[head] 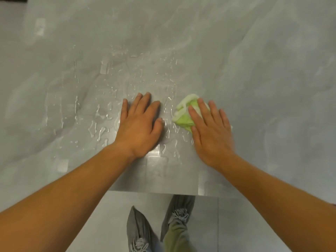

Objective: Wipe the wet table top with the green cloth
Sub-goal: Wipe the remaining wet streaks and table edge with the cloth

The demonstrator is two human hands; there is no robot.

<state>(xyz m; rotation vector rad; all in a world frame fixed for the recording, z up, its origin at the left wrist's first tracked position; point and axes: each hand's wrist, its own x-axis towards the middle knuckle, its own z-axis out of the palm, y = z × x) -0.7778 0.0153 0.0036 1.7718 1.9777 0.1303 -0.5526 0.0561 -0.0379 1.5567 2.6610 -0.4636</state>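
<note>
A bunched green cloth (183, 115) with a pale edge lies on the grey marbled table top (181, 42). My right hand (211, 131) presses flat on the cloth with straight, spread fingers and covers its right part. My left hand (140, 124) rests flat on the wet surface just left of the cloth, not touching it. Water drops and streaks (101, 124) glisten to the left of my left hand, beyond both hands and between them.
The table's near edge (163, 192) runs just below my forearms. Under it are the grey floor and the person's feet in grey shoes (140, 233). Pale rectangular light reflections dot the table top.
</note>
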